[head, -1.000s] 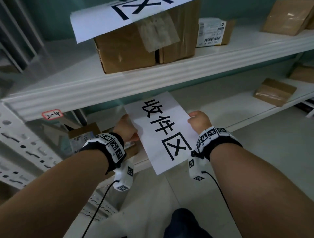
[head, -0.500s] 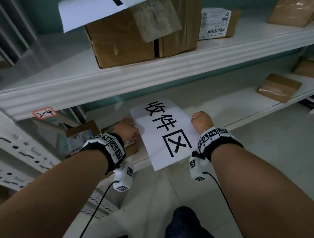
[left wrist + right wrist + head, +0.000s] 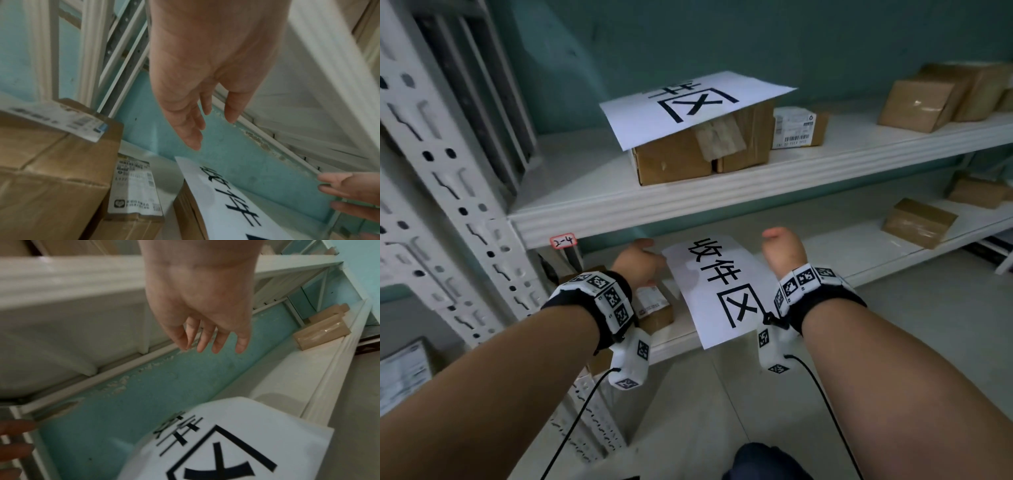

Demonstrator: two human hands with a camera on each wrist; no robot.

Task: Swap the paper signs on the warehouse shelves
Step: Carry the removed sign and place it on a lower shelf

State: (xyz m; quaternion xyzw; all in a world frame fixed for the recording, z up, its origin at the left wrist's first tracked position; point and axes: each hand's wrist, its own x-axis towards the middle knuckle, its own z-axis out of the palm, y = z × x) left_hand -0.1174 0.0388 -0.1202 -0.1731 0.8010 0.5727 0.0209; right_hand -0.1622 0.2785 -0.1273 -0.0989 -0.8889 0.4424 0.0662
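A white paper sign (image 3: 719,291) with black characters lies on the lower shelf (image 3: 859,260), its near end hanging over the front edge. It also shows in the wrist views as the sign (image 3: 226,203) and the sign (image 3: 236,443). My left hand (image 3: 640,262) hovers just left of it, fingers relaxed and holding nothing, as the left hand (image 3: 195,89) shows. My right hand (image 3: 782,250) is lifted just right of it, fingers straight and empty, as the right hand (image 3: 205,313) shows. A second paper sign (image 3: 688,102) rests on a cardboard box (image 3: 702,150) on the upper shelf (image 3: 756,195).
Small labelled cartons (image 3: 51,178) sit on the lower shelf left of the sign. More brown parcels (image 3: 919,222) lie further right on both shelves. A perforated white upright (image 3: 448,212) stands at the left. A pink tag (image 3: 564,241) marks the upper shelf's edge.
Both hands have let go of the lower sign and drawn slightly away from its edges; it now lies on the shelf. The head view has tilted up.
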